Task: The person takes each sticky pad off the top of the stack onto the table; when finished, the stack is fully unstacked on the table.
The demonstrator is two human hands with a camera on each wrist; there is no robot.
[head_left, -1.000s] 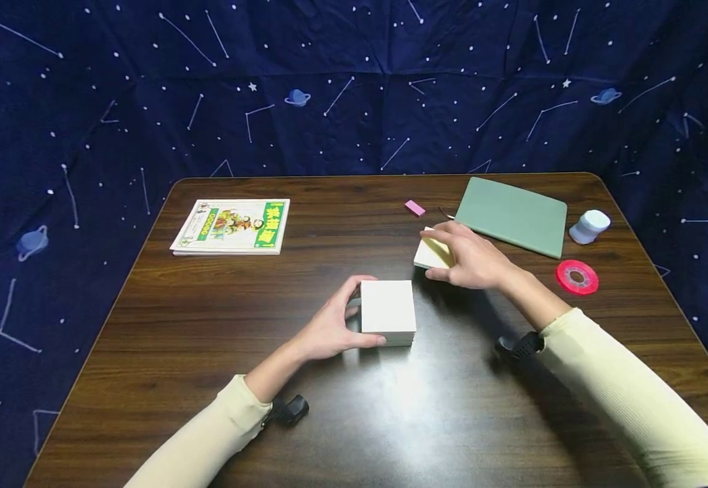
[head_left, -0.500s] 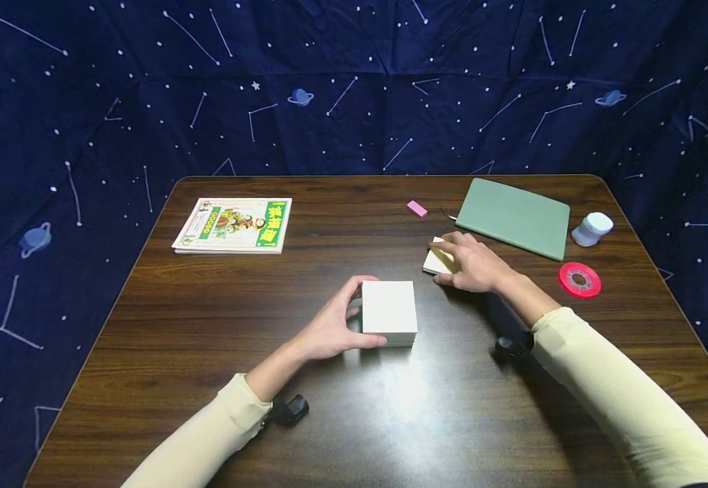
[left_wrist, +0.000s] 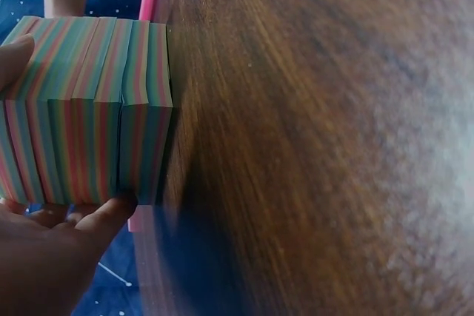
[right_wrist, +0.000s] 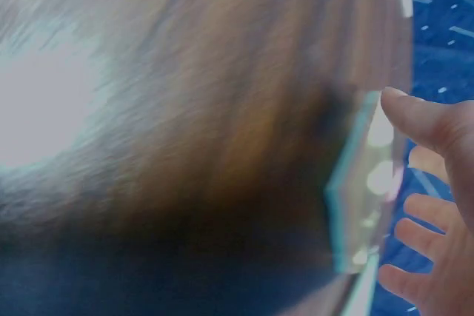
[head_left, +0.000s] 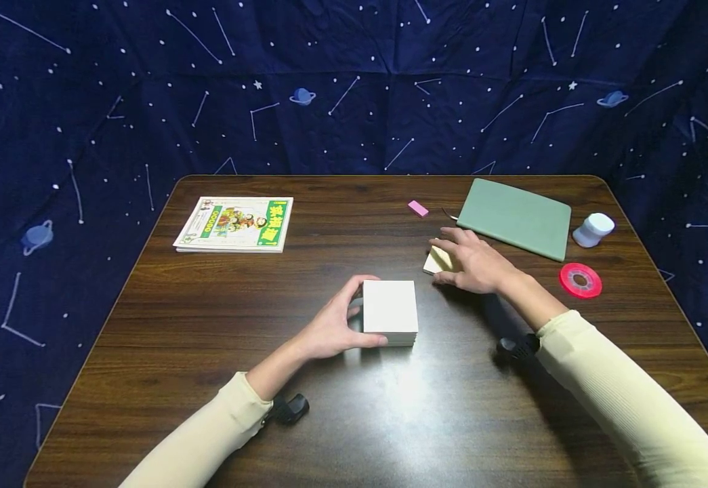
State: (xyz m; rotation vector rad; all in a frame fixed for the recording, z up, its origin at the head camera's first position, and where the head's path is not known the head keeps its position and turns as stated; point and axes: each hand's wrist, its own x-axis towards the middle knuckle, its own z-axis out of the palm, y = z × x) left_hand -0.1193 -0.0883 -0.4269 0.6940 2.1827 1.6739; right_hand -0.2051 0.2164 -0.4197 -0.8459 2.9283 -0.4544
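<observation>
While the left hand (head_left: 329, 332) grips the white-topped paper block (head_left: 390, 313) at mid-desk, thumb at its far corner and fingers (left_wrist: 104, 216) curled at its near side, the block has not shifted over the last second; the left wrist view shows its striped coloured page edges.

Right hand (head_left: 475, 261): a second ago it lay curled over the small yellow note pad (head_left: 439, 260). Fingers now straightened and spread, palm over the pad's right part, no grasp on it. The right wrist view is blurred, though spread fingers (right_wrist: 422, 227) show.

Yellow note pad: flat on the desk (head_left: 207, 325), just right of and behind the block; it sits slightly further right than a second ago.

Judgement: the pad reads as set down and released, with the block held in place.

Also present: illustrated booklet (head_left: 234, 224), pink eraser (head_left: 417, 208), green notebook (head_left: 515, 217), white jar (head_left: 593, 229), red tape roll (head_left: 581, 280).
</observation>
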